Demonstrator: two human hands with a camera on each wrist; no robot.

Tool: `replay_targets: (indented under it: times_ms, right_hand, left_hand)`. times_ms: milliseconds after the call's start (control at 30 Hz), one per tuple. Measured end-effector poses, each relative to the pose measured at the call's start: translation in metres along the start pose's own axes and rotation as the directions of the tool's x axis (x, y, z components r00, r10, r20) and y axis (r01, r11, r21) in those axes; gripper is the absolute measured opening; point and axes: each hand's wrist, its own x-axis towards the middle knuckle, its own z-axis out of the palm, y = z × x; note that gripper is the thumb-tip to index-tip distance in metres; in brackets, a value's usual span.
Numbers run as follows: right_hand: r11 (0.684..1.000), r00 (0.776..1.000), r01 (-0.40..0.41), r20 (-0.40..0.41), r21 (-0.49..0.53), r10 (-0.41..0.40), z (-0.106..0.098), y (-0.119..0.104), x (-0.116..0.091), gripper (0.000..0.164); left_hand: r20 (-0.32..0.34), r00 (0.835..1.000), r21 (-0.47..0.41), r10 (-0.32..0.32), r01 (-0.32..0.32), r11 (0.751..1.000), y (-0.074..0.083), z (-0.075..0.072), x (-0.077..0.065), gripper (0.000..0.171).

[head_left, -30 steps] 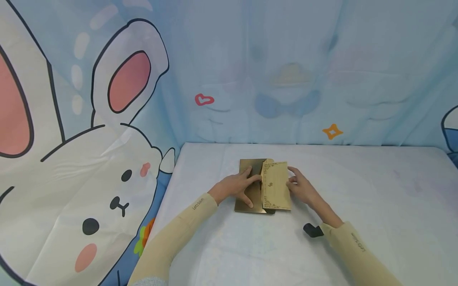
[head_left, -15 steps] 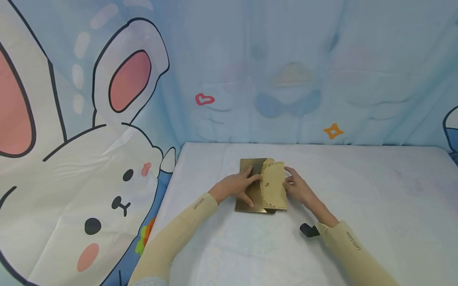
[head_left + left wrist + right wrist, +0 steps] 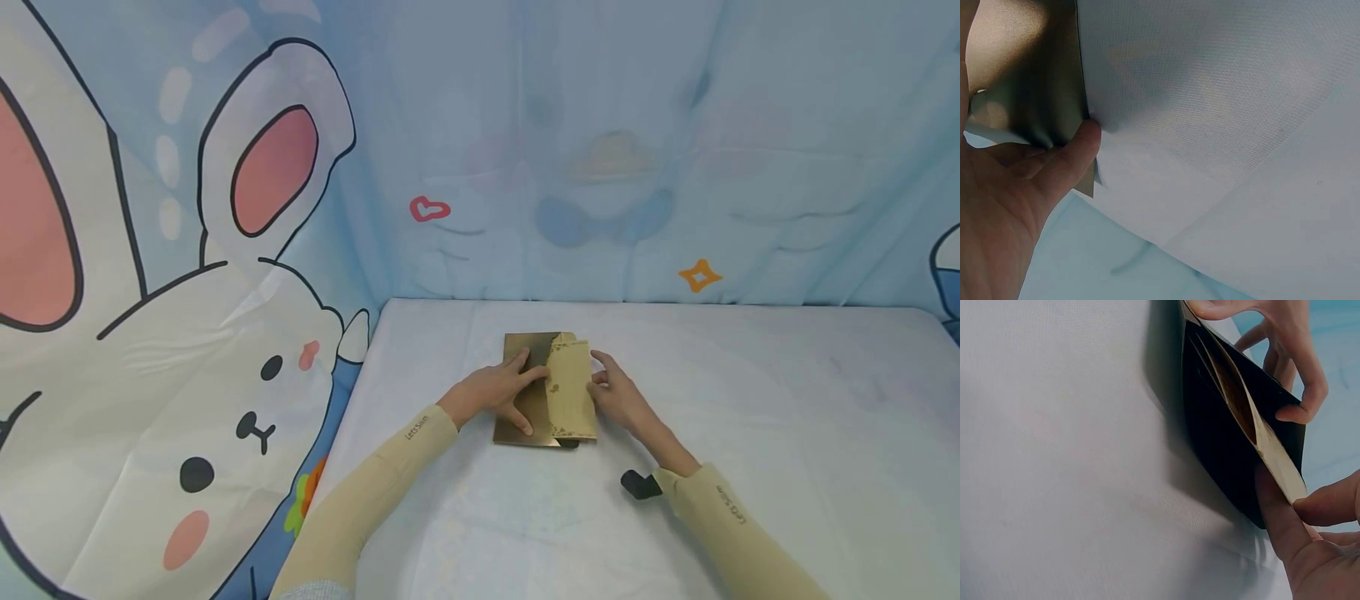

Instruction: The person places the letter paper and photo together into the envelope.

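Observation:
A gold-brown envelope [image 3: 536, 407] lies on the table, partly under my left hand [image 3: 498, 389]. In the left wrist view its shiny face [image 3: 1010, 37] is bowed, with the thumb [image 3: 1075, 153] against its edge. My left hand grips the envelope, one finger hooked over the mouth's rim in the right wrist view. A pale gold card [image 3: 570, 392] with brown ornaments sits partway in the mouth. My right hand [image 3: 621, 398] pinches the card's outer edge between thumb and finger. The right wrist view shows the envelope's dark inside [image 3: 1207, 419] around the folded card.
A white cloth covers the table [image 3: 750, 392]. Behind it hangs a light blue printed curtain [image 3: 480, 150], with a large cartoon rabbit [image 3: 225, 400] on the left. A black device [image 3: 640, 485] sticks out from my right sleeve [image 3: 720, 517].
My right hand has moved left, pushing the card further into the envelope's mouth, so less of the card shows. My left hand stays in place on the envelope.

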Motion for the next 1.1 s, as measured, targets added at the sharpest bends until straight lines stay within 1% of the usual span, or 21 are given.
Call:
replay_targets:
  times_ms: [300, 500, 633, 833, 967, 1100]
  right_hand:
    - [0.999, 0.999, 0.03, -0.04, -0.018, -0.031, 0.005, -0.001, 0.004, 0.063]
    - [1.0, 0.997, 0.016, -0.077, -0.022, -0.018, 0.007, -0.003, 0.01, 0.063]
    - [1.0, 0.995, 0.013, -0.102, -0.018, -0.014, 0.007, -0.002, 0.01, 0.063]
    - [1.0, 0.992, 0.026, -0.126, 0.015, -0.024, 0.009, -0.005, 0.01, 0.062]
    - [0.999, 0.99, 0.03, -0.141, 0.018, -0.027, 0.013, -0.007, 0.009, 0.061]
    - [0.999, 0.982, 0.044, -0.184, 0.027, -0.038, 0.019, -0.008, 0.009, 0.059]
  left_hand:
    - [0.006, 1.0, -0.009, -0.014, 0.014, 1.0, 0.0, -0.001, 0.002, 0.109]
    - [-0.002, 1.0, -0.012, -0.026, 0.026, 1.0, -0.002, -0.002, 0.006, 0.109]
    - [-0.003, 1.0, -0.016, -0.028, 0.027, 0.999, -0.002, -0.003, 0.008, 0.11]
    - [0.003, 1.0, -0.019, -0.024, 0.024, 1.0, -0.002, -0.008, 0.008, 0.109]
    - [0.017, 1.0, -0.016, -0.017, 0.017, 1.0, -0.002, -0.008, 0.008, 0.109]
    - [0.022, 1.0, -0.01, -0.02, 0.02, 1.0, -0.002, -0.007, 0.008, 0.109]
